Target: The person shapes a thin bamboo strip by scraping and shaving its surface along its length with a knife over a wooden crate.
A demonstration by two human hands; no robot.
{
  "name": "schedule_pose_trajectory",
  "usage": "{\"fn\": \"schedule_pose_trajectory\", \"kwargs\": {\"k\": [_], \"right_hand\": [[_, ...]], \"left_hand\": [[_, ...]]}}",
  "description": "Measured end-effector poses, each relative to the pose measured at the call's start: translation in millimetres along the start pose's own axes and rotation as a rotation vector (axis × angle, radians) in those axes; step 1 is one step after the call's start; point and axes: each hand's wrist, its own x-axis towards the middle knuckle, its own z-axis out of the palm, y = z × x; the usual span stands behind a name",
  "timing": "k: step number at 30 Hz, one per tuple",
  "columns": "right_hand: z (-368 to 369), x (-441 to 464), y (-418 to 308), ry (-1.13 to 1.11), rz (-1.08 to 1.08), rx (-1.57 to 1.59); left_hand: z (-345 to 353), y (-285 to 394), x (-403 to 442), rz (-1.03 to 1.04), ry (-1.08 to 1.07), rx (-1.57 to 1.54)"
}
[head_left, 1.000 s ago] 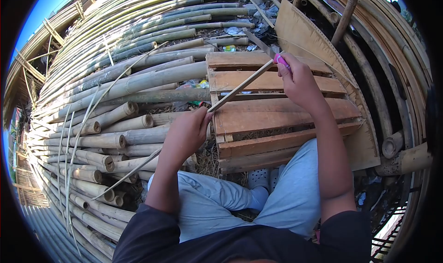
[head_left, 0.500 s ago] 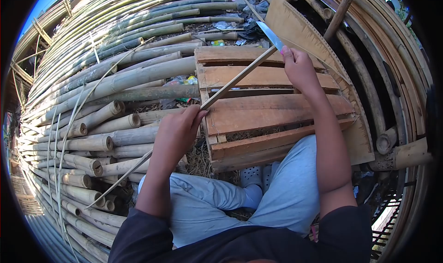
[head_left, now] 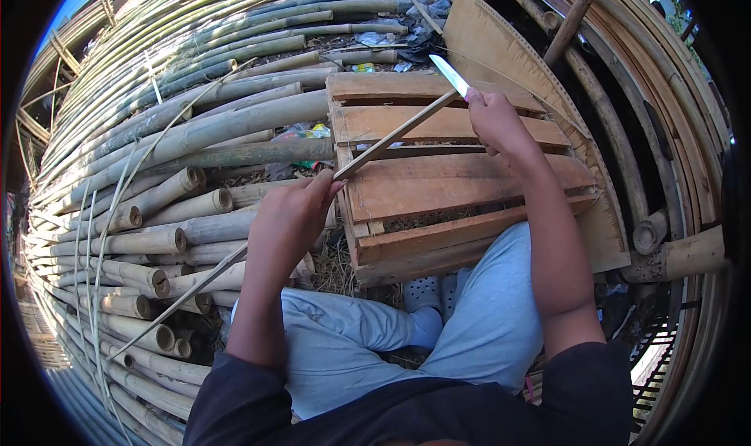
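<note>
- There are two hands, well apart: the left hand (head_left: 289,215) is closed around one long strip (head_left: 397,136), and the right hand (head_left: 498,124) is closed around the handle of one knife (head_left: 448,73).
- The strip is narrow, straight and wood-like; it runs slantwise over the crate (head_left: 469,181), past the left forearm, toward the poles at lower left.
- The strip's upper end meets the shiny, pointed blade; whether the edge bites, I cannot tell. A little pink shows at the knife's handle.
- The crate is one, of rough reddish-brown wood, with three wide slats on its top; dry straw-like material is visible through a gap, inside or beneath, I cannot tell.
- Bamboo poles (head_left: 242,124), too many for counting, are round, with hollow ends.
- One thin brown sheet (head_left: 508,51) stands beside the crate.
</note>
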Motion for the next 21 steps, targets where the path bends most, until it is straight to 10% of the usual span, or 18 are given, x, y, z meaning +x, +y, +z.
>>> {"fn": "schedule_pose_trajectory", "kwargs": {"k": [21], "right_hand": [[-6,14,15,0.189,-0.32,-0.002]], "left_hand": [[12,8,0,-0.14,-0.11,0.017]]}}
